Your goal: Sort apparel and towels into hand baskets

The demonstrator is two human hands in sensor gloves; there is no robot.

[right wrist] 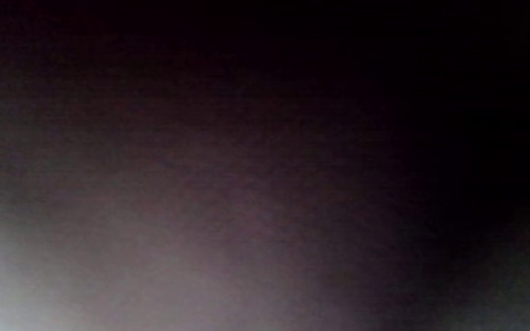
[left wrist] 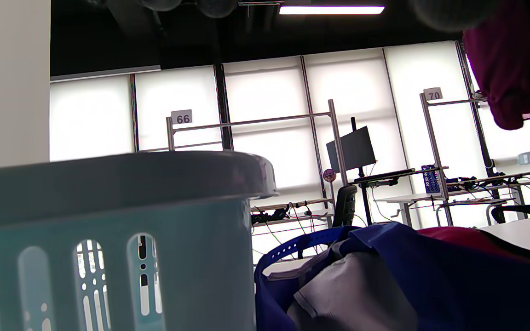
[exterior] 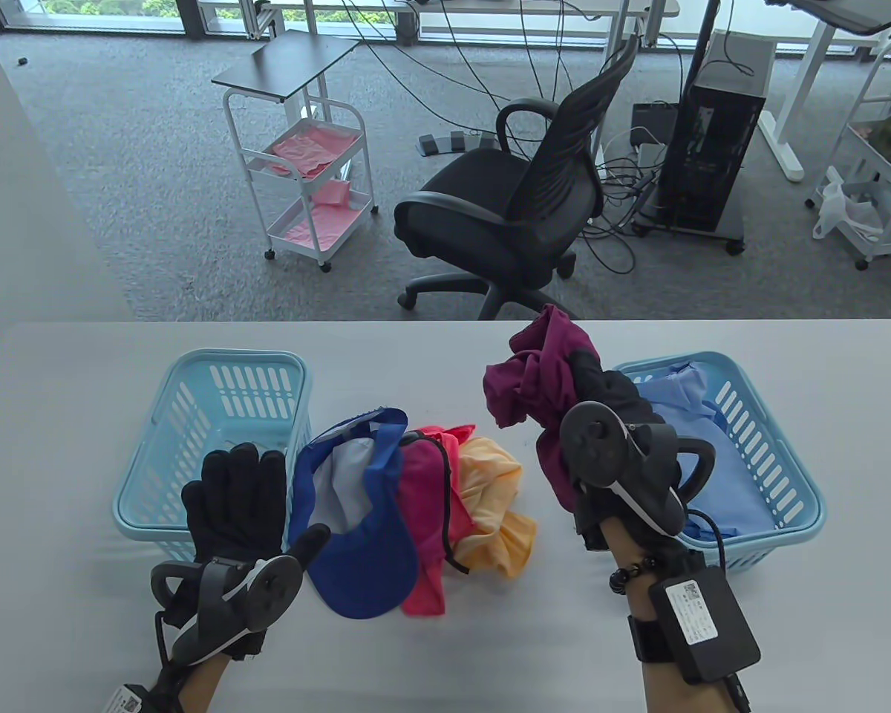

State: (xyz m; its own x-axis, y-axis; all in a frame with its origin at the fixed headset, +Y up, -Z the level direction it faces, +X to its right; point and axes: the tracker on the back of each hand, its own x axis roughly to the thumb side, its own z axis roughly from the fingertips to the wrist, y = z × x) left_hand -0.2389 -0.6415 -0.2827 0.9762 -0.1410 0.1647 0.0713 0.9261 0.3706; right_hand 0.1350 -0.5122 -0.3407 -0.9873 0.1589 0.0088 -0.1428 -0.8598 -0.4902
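My right hand [exterior: 601, 394] grips a bunched maroon garment [exterior: 534, 379] and holds it up above the table, left of the right blue basket [exterior: 794, 475], which holds a light blue cloth [exterior: 683, 416]. The garment also shows in the left wrist view [left wrist: 513, 59]. It covers the right wrist camera. My left hand [exterior: 237, 497] is open with fingers spread, in front of the left blue basket [exterior: 193, 401], beside a blue cap [exterior: 364, 535]. A pink cap [exterior: 427, 505] and an orange cloth [exterior: 494, 497] lie in the pile between the baskets.
The grey table [exterior: 82, 616] ends just behind the baskets. A black office chair [exterior: 520, 208] stands beyond the far edge, with a white cart [exterior: 304, 186] to its left. The left basket's wall [left wrist: 108, 230] fills the left wrist view's lower left.
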